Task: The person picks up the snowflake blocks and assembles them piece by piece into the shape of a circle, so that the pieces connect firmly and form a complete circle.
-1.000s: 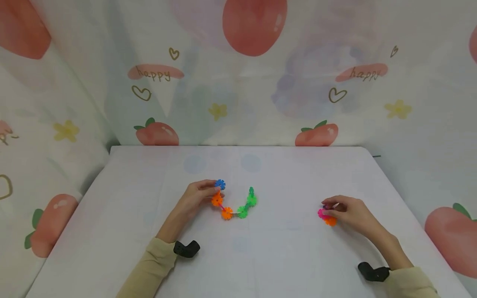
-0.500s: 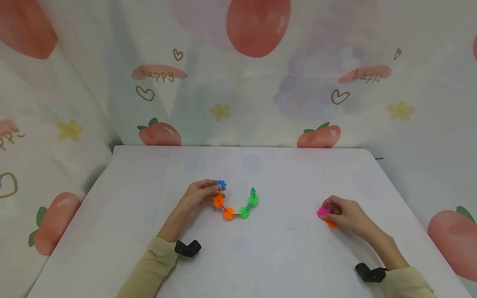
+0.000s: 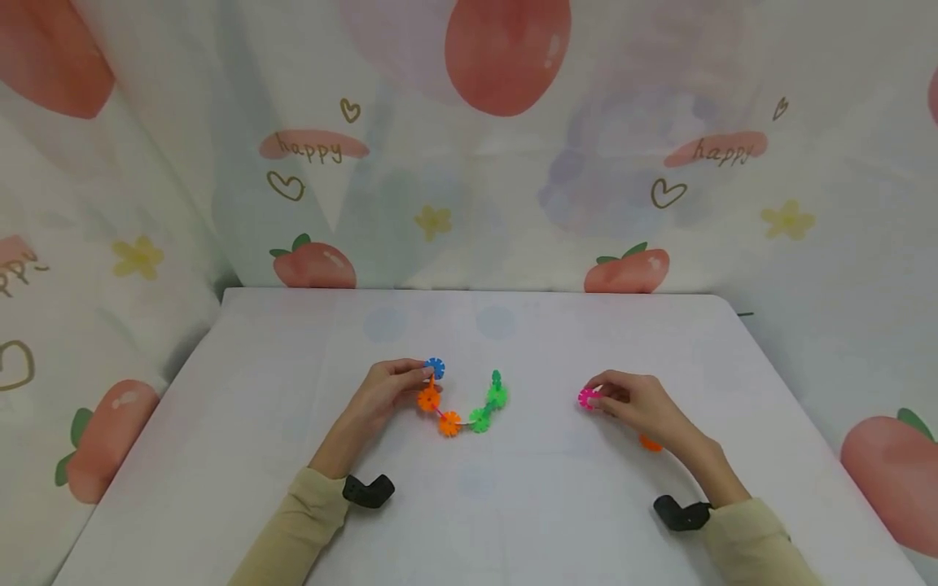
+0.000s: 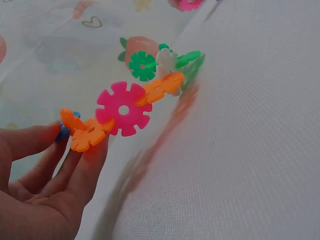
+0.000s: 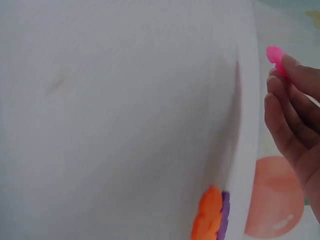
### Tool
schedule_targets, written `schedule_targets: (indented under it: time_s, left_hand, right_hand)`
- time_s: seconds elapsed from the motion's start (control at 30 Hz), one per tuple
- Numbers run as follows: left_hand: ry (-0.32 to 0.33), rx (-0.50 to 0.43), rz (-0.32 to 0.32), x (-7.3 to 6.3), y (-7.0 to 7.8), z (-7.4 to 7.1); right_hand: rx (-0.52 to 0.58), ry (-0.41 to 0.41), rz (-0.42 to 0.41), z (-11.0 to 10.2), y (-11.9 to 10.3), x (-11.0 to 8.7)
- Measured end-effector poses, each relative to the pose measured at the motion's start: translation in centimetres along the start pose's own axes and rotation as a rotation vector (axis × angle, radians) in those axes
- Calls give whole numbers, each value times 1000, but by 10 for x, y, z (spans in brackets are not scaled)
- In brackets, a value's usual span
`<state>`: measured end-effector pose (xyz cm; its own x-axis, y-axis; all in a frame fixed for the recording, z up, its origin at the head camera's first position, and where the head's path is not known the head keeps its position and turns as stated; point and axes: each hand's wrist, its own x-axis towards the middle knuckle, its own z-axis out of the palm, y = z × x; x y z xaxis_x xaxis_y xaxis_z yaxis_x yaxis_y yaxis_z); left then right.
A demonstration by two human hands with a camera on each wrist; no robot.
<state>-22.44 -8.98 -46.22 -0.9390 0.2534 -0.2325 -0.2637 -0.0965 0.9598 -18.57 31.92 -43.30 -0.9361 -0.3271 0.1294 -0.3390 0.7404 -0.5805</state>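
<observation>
My left hand pinches the blue disc at one end of a curved chain of notched plastic snowflake discs. In the left wrist view the chain runs through orange discs and a pink disc to a white disc and green discs, hanging close over the table. My right hand pinches a loose pink snowflake disc between thumb and fingertips, raised off the table to the right of the chain. Behind that hand lie an orange disc and a purple disc, side by side.
A white cloth covers the table. Patterned curtains stand behind it and at both sides. Black wrist-worn devices stick out inward from the sleeves.
My right hand has lifted the pink disc from beside the orange one and carried it left toward the chain. My left hand has kept its place with the chain.
</observation>
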Motion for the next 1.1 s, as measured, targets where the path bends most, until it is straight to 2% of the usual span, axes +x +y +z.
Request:
schedule_targets:
  time_s: [0.3, 0.57, 0.8, 1.1]
  left_hand:
    - [9, 8, -5, -1, -1, -4]
    - [-1, 22, -23, 0, -3, -3]
    - [2, 26, -39, 2, -5, 0]
    - [15, 45, -51, 0, -6, 2]
  right_hand:
    - [87, -40, -63, 19, -32, 43]
    - [151, -31, -92, 38, -56, 74]
    - [193, -5, -135, 54, -72, 93]
    - [214, -51, -179, 70, -88, 110]
